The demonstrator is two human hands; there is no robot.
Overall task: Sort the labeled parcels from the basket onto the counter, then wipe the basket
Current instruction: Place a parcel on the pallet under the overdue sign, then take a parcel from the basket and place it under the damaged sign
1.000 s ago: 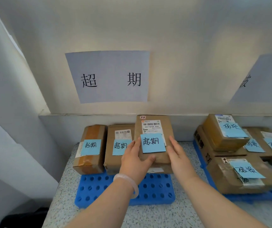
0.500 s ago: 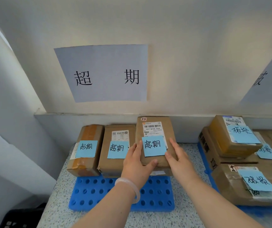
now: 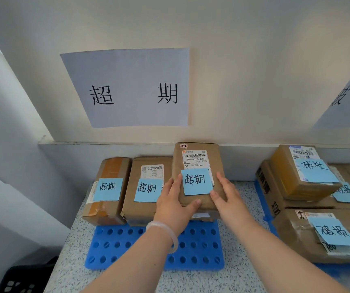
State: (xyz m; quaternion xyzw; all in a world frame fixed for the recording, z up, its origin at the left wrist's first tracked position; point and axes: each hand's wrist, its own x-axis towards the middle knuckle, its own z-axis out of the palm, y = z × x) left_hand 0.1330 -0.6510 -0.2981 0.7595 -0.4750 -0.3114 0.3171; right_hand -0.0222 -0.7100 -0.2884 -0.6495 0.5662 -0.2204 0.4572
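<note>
On a blue mat (image 3: 199, 248) at the counter's (image 3: 239, 271) far edge, a parcel (image 3: 197, 159) tagged with a blue note sits atop another box (image 3: 201, 215), below a wall sign (image 3: 131, 89). The left hand (image 3: 173, 203) clasps its near-left corner, thumb curled over the top. The right hand (image 3: 228, 197) lies flat against its right side, fingers straight and together. Two tagged parcels (image 3: 146, 187) stand just left, a stack (image 3: 305, 172) sits well right, and a black basket (image 3: 22, 280) shows at near left.
</note>
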